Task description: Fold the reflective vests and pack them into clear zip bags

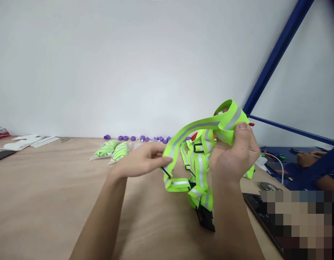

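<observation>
A neon yellow-green reflective strap vest [199, 159] with grey stripes and a black buckle hangs above the wooden table [48, 202]. My right hand [234, 153] is closed around a folded loop of its strap, thumb pressed on top. My left hand [141, 160] pinches the strap's lower left part near a black slider. The buckle end dangles down to the table between my forearms.
Two bagged folded green vests [113, 150] lie at the back, beside a row of small purple caps [140, 138] along the wall. White papers [26, 141] sit far left. A dark phone [260, 215] lies at right. Another person's hand [307, 158] rests behind a blue frame [275, 57].
</observation>
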A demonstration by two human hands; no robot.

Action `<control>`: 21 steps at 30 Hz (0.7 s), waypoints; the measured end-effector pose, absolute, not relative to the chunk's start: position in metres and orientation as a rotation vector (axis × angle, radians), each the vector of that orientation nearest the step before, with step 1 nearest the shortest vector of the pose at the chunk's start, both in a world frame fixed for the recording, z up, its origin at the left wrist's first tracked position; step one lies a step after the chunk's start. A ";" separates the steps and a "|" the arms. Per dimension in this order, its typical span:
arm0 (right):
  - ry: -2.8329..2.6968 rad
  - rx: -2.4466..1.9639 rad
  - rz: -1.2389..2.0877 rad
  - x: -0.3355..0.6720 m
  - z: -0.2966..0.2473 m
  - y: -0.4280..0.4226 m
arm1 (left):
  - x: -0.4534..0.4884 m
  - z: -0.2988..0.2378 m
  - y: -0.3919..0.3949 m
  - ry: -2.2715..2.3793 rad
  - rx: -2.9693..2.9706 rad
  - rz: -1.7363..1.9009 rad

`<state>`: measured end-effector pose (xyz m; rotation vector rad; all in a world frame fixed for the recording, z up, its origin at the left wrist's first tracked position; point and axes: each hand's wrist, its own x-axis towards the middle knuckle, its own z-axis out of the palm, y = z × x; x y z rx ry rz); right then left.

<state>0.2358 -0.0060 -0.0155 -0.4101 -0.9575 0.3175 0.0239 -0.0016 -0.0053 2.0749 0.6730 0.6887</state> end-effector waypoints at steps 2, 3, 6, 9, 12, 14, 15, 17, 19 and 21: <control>-0.863 -0.358 0.210 0.235 -0.010 -0.007 | 0.009 -0.003 0.003 0.671 1.910 0.894; -0.854 -0.358 0.179 0.234 -0.009 -0.007 | 0.002 -0.002 0.005 0.693 1.827 0.997; -0.938 -0.456 0.204 0.231 -0.008 -0.009 | -0.011 0.000 0.008 0.820 1.614 1.246; -0.999 -0.555 0.258 0.229 -0.012 -0.011 | -0.012 0.001 0.007 0.884 1.486 1.429; -1.080 -0.616 0.312 0.230 -0.015 -0.012 | -0.012 0.004 0.005 0.903 1.426 1.649; -1.151 -0.643 0.385 0.232 -0.017 -0.013 | -0.015 0.006 0.003 1.013 1.461 1.741; -1.183 -0.651 0.426 0.233 -0.017 -0.013 | -0.016 0.007 0.001 1.120 1.517 1.729; -1.242 -0.655 0.511 0.233 -0.018 -0.014 | -0.019 0.009 -0.004 1.372 1.691 1.556; -1.302 -0.660 0.606 0.231 -0.019 -0.015 | -0.017 0.009 -0.009 1.502 1.858 1.310; -1.369 -0.667 0.693 0.226 -0.020 -0.015 | -0.010 0.009 -0.012 1.382 1.948 1.159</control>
